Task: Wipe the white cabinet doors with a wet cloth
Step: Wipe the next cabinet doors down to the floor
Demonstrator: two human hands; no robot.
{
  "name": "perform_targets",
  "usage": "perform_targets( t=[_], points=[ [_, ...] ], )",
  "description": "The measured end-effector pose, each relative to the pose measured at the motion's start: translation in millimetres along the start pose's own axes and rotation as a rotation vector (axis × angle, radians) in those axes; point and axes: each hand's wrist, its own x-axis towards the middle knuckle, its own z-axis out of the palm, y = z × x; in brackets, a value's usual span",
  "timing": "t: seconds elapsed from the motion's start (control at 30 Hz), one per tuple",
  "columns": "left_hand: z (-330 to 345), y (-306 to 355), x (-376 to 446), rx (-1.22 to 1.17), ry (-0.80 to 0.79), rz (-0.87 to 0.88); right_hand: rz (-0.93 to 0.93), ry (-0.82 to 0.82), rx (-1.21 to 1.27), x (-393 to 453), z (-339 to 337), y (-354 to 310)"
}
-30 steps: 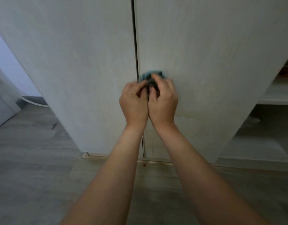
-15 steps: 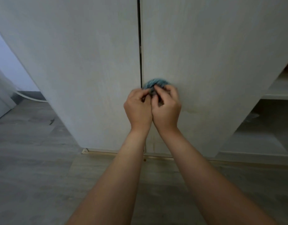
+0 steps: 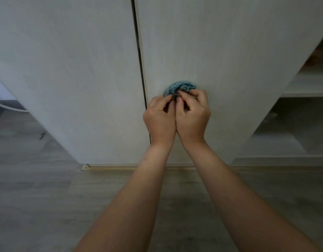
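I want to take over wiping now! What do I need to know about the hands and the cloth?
Left hand: grips the blue cloth, fingers curled round its lower edge.
Right hand: also grips the cloth, pressed side by side with the left.
Cloth: bunched up and held against the right cabinet door, just right of the gap between the doors, about halfway down.
Left cabinet door: nothing touches it now.
Done: cannot tell from this view how much has been wiped; no wet streaks show.
Left: keep wiping the right door, then do the left one.
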Motion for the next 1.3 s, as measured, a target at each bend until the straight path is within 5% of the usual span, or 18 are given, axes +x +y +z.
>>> perform_targets(
  t=[0.13, 0.27, 0.47, 0.57, 0.77, 0.97, 1.07, 1.2, 1.3],
  points=[
    [18.2, -20.5, -25.4, 0.019, -0.118, -0.096, -0.043, -0.106, -0.095, -23.3, -12.8, 38.8],
    [25.0, -38.6, -56.5, 0.103, -0.334, -0.373, 0.145, -0.354, -0.194, -56.9, -26.1, 61.3],
    [30.0, 22.7, -13.0, -0.027, -0.057, -0.003, 0.056, 0.002, -0.04, 14.6, -32.0, 19.3],
    [36.6, 31.3, -3.2, -0.038, -0.041, 0.126, -0.041, 0.068, -0.03, 28.0, -32.5, 24.7],
    [54.4, -15.5, -68.7, 0.128, -0.297, -0.186, 0.244, -0.138, -0.131, -48.2, -46.0, 85.3],
    [73.8, 56.8, -30.7, -0.072, -0.172, 0.097, 0.058, 0.08, -0.041, 44.7, -75.4, 57.8],
    [82.2, 35.4, -43.3, -0.04, -0.243, 0.032, 0.065, -0.019, -0.086, 29.3, -79.5, 76.1],
    [79.0, -17.3, -98.2, 0.166, -0.459, -0.212, 0.42, -0.417, -0.201, -27.0, -80.8, 117.4],
    [84.8, 9.4, -90.9, 0.139, -0.345, -0.129, 0.378, -0.293, -0.196, -4.9, -83.5, 103.5]
  ],
)
